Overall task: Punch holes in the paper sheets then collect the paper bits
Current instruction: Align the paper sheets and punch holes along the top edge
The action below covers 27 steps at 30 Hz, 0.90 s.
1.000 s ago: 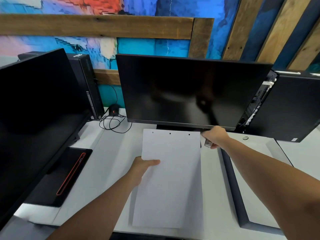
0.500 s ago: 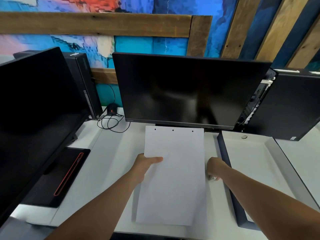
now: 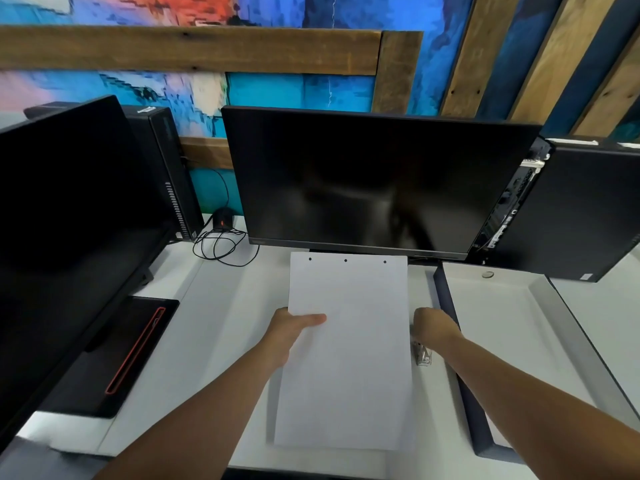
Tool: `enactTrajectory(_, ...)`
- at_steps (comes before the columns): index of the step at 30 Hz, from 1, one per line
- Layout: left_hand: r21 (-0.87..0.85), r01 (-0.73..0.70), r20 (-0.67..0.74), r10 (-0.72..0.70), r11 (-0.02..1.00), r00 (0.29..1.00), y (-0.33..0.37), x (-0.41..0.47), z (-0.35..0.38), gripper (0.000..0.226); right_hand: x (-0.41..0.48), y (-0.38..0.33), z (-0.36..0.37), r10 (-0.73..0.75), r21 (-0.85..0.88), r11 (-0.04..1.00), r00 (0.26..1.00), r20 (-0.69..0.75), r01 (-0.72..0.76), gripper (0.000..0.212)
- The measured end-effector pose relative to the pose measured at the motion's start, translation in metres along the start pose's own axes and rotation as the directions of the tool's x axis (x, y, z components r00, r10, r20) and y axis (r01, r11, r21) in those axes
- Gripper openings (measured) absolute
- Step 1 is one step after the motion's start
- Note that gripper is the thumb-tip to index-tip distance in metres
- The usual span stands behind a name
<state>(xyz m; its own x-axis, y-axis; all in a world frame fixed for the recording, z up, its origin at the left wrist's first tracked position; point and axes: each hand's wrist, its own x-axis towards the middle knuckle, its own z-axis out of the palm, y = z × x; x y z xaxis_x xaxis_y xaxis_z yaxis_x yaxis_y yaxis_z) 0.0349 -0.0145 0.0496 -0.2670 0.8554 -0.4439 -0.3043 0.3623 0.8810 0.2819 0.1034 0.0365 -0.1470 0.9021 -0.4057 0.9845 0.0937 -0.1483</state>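
Behind the white table (image 3: 214,306) ran a wall painted in blues and reds, crossed by brown wooden planks. Three dark screens stood along it: a central monitor (image 3: 363,181), a left monitor (image 3: 62,209) and a black box of a computer (image 3: 585,209) at the right. A coiled black cable (image 3: 221,245) lay near the central monitor's left foot.

White paper sheets (image 3: 349,358) lay lengthwise on the table in front of the central monitor, with three small punched holes (image 3: 345,260) in a row along the far edge. The left hand (image 3: 294,329) held the sheets at their left edge, thumb lying on top and the other fingers hidden under the paper. The right hand (image 3: 433,327) sat just beside the sheets' right edge, curled into a loose fist over a small metal hole punch (image 3: 422,355) that stood on the table; whether its fingers actually gripped the tool I cannot tell. A shallow white tray (image 3: 540,341) with a dark rim lay to the right of that hand.
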Motion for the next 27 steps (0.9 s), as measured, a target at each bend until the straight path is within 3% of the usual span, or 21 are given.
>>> enactTrajectory(2, 0.002, 0.01, -0.006, -0.01, 1.0, 1.0, 0.0, 0.001, 0.0, 0.027, -0.003, -0.005, -0.011, -0.013, 0.134, 0.991, 0.999, -0.048, 0.02, 0.024)
enactTrajectory(4, 0.001, 0.015, -0.001, -0.015, 1.0, 1.0, 0.0, 0.001, 0.0, 0.024, -0.007, -0.011, -0.022, 0.034, 0.43, 0.903, 0.997, -0.073, 0.001, 0.02)
enactTrajectory(7, -0.004, 0.007, 0.001, -0.007, 1.0, 1.0, 0.002, 0.002, 0.002, 0.026, -0.015, -0.017, -0.027, 0.068, 0.863, 0.505, 0.997, -0.035, -0.004, 0.037)
enactTrajectory(9, 0.0, 0.003, 0.001, -0.003, 1.0, 1.0, 0.003, 0.003, 0.003, 0.026, -0.021, -0.018, -0.025, 0.011, 0.96, 0.281, 1.0, -0.008, 0.005, 0.056)
enactTrajectory(11, 0.005, 0.002, 0.0, -0.002, 1.0, 1.0, 0.004, 0.003, 0.004, 0.023, -0.024, -0.017, -0.02, -0.094, 0.987, 0.162, 0.995, 0.015, 0.0, 0.068)
enactTrajectory(13, 0.01, 0.0, -0.003, 0.0, 1.0, 1.0, 0.005, 0.002, 0.004, 0.023, -0.025, -0.017, -0.013, -0.17, 0.994, 0.106, 0.985, 0.041, -0.024, 0.071)
enactTrajectory(17, 0.003, -0.005, 0.001, 0.005, 1.0, 1.0, 0.006, 0.001, 0.003, 0.031, -0.028, -0.021, -0.003, -0.195, 0.996, 0.083, 0.98, 0.032, -0.016, 0.039)
enactTrajectory(21, 0.007, -0.006, 0.014, 0.006, 1.0, 1.0, 0.012, -0.002, 0.0, 0.032, -0.038, -0.026, -0.001, -0.202, 0.997, 0.082, 0.979, 0.016, 0.001, 0.03)
enactTrajectory(27, 0.007, -0.145, 0.028, 0.145, 0.989, 0.989, 0.029, -0.016, -0.005, 0.032, -0.062, -0.036, -0.018, -0.222, 0.988, 0.057, 0.967, -0.127, 0.143, 0.023)
